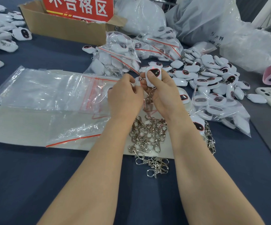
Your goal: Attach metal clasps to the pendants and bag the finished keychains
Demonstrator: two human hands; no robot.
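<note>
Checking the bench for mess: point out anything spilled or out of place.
Some metal clasps lie off the white mat's near edge, on the blue table. The cardboard box has a torn rim.

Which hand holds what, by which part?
Right hand grips white pendant round its body, thumb on dark face. Left hand curled beside it; hold cannot be told.

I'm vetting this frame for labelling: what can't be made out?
All in the head view:
Whether the clasp is linked to the pendant: right hand and left hand cover the joint.
What the left hand pinches, if anything: its fingers hide it.
The sign: top cut off by the upper edge.
The box: contents behind its wall and the sign.
The writing on the bag: too small.
</note>
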